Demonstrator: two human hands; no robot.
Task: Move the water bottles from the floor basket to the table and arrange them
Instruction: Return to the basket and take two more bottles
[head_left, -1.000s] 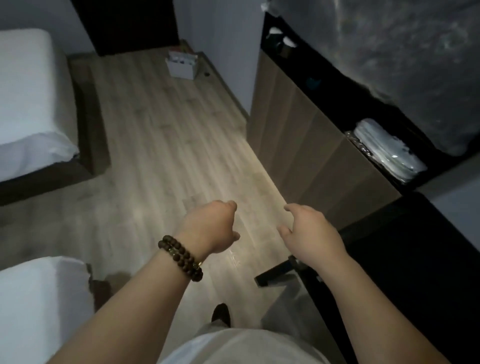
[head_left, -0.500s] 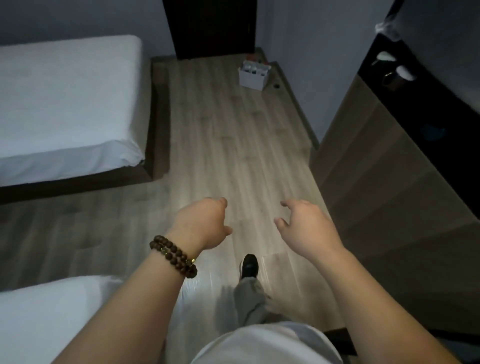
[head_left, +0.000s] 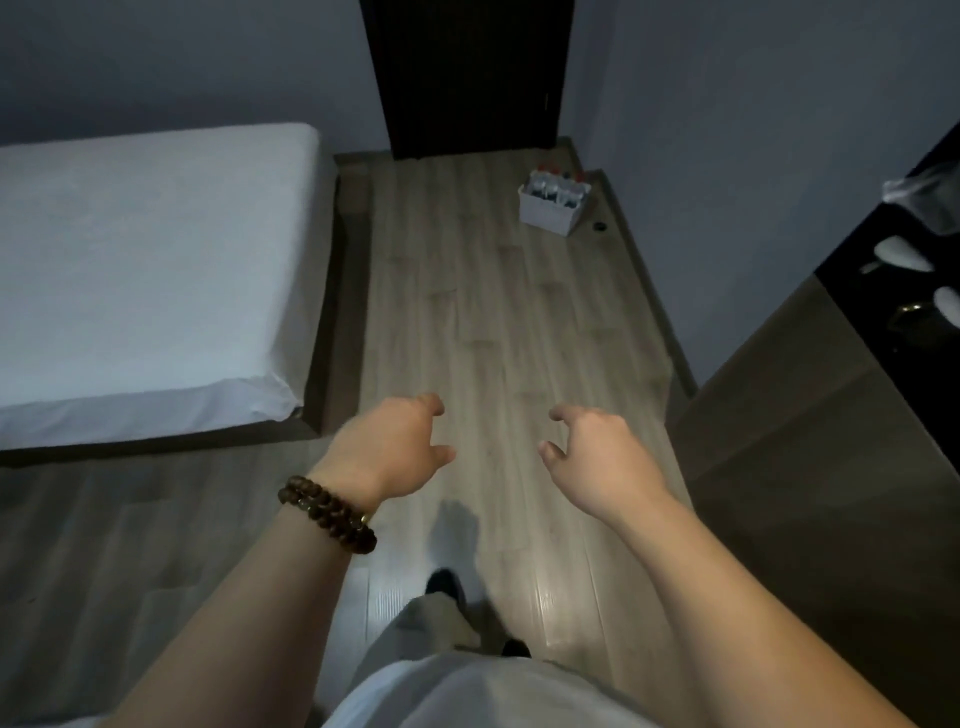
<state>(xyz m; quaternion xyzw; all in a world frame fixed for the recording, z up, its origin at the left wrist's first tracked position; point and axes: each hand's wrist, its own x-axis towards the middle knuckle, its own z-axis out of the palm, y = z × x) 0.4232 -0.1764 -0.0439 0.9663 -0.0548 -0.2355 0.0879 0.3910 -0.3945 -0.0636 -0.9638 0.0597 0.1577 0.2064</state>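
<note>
Far off, white floor basket (head_left: 551, 212), clear water bottles (head_left: 556, 187) upright inside.

White basket (head_left: 549, 214), white bed (head_left: 140, 270) (grey-brown planked floor (head_left: 493, 332)), dark door (head_left: 467, 73).

- Floor basket (head_left: 548, 217): small, white, box-shaped; sits upright on the wood floor at the far end of the room, near the right wall and just short of the dark door.
- Water bottles (head_left: 555, 188): several clear ones standing upright inside the basket, packed close; some red caps visible; count unclear.
</note>
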